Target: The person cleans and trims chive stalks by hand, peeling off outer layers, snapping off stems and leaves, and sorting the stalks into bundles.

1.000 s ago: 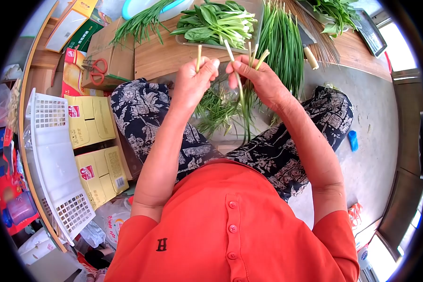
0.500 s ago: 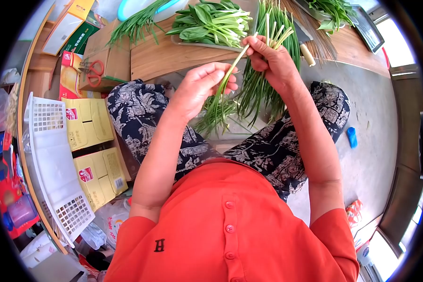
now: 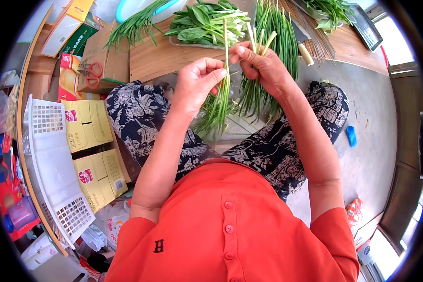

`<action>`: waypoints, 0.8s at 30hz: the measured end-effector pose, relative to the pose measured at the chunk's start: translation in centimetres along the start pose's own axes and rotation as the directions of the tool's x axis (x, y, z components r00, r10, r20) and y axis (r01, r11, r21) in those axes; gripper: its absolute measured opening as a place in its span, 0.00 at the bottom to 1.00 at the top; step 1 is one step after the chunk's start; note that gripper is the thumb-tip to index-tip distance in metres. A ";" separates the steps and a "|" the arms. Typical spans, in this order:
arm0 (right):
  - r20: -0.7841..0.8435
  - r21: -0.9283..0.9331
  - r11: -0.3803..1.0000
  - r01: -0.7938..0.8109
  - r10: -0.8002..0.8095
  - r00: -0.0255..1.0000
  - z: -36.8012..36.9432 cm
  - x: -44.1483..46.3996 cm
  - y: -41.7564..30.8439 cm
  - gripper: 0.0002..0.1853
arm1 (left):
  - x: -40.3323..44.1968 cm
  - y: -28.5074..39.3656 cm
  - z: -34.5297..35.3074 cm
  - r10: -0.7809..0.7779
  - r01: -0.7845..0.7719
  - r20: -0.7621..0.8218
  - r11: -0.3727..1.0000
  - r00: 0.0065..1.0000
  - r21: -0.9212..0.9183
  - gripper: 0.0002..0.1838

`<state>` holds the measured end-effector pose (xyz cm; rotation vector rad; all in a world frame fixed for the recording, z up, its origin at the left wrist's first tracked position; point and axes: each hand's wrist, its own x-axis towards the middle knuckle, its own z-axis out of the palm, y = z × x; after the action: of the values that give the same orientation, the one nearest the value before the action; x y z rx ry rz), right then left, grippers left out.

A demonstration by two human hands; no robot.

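My left hand [image 3: 199, 87] pinches a slim Chinese chive stalk [image 3: 225, 40] between thumb and fingers. Its pale stem end points up and its green leaves trail down between my knees. Close by on the right, my right hand [image 3: 268, 70] is closed around a small bunch of chives [image 3: 250, 96], pale ends up and leaves hanging. The thumb and forefinger of that hand are just beside the left hand's stalk; whether they touch it I cannot tell. Behind, more chives [image 3: 286, 40] lie on the wooden table [image 3: 150, 58], next to a tray of leafy greens [image 3: 195, 35].
Red-handled scissors [image 3: 94, 75] stick up at a cardboard box [image 3: 115, 56] on the left. A wooden-handled knife [image 3: 306, 54] lies at the table edge. Yellow cartons [image 3: 101, 176] and a white plastic basket [image 3: 56, 160] stand left. A blue object [image 3: 351, 136] lies on the floor.
The stalk in my left hand has swung from slanting to nearly upright. My right hand has come off its tip and moved slightly down, keeping its bunch.
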<state>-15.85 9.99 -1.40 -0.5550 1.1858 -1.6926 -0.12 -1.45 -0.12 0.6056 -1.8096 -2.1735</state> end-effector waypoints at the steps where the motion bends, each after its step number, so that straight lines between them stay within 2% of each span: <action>1: 0.020 -0.019 1.000 -0.015 0.015 1.000 0.2 -0.1 0.2 0.11 | 0.0 0.0 0.1 0.023 -0.022 -0.041 0.999 0.999 0.025 0.08; 6: 0.109 -0.091 0.990 -0.105 0.115 0.987 0.9 -0.4 1.0 0.11 | 0.1 0.3 0.1 0.040 -0.035 -0.109 0.998 0.993 0.051 0.07; 12: 0.102 -0.113 0.984 -0.137 0.149 0.984 1.5 -0.6 0.7 0.12 | 0.1 -0.1 0.2 0.075 -0.045 -0.158 0.982 0.985 0.184 0.06; 14: 0.075 -0.115 0.983 -0.146 0.155 0.985 1.4 -0.5 1.0 0.11 | 0.1 -0.2 0.7 0.176 -0.064 -0.226 0.900 0.958 0.432 0.06; 15: 0.076 -0.115 0.983 -0.144 0.154 0.985 1.5 -0.5 1.0 0.11 | 0.3 -0.5 1.0 0.266 -0.127 -0.252 0.880 0.931 0.458 0.05; 18: 0.061 -0.134 0.984 -0.115 0.124 0.990 1.5 -0.6 0.8 0.11 | 0.2 -0.5 1.3 0.348 -0.156 -0.259 0.817 0.901 0.555 0.03; 22: 0.076 -0.152 0.981 -0.118 0.130 0.989 1.5 -0.7 0.5 0.09 | 0.2 -0.3 1.7 0.437 -0.213 -0.263 0.777 0.860 0.593 0.04; 24: 0.079 -0.157 0.980 -0.122 0.136 0.988 1.6 -0.7 0.4 0.08 | 0.4 -0.2 1.8 0.591 -0.291 -0.215 0.641 0.778 0.710 0.04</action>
<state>-14.08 9.90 -1.01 -0.6265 1.2650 -1.4614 -1.27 -0.01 -0.13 0.6001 -2.1248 -0.9438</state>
